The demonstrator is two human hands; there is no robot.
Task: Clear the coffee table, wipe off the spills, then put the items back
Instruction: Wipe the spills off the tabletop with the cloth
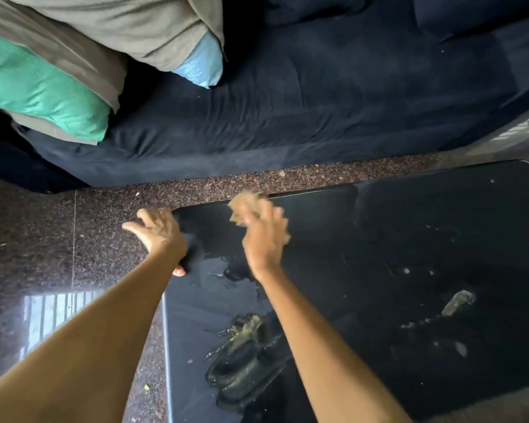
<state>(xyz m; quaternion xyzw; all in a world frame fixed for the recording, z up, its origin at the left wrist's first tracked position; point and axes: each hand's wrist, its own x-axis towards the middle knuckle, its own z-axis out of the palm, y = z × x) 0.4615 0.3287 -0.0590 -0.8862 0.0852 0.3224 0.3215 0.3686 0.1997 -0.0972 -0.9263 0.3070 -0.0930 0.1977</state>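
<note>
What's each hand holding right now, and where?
The right hand grips a tan cloth, bunched in its fingers, blurred. The left hand holds nothing, resting at the coffee table corner.

I am in a home living room. Across the top of the frame runs a dark navy sofa (318, 96), with a heap of cushions at the upper left: a green one (40, 87), a pale blue one (200, 67) and olive-grey ones (110, 29). Below it, at the lower right, sits my glossy black coffee table (409, 233) on a speckled, polished stone floor (43, 239).
</note>
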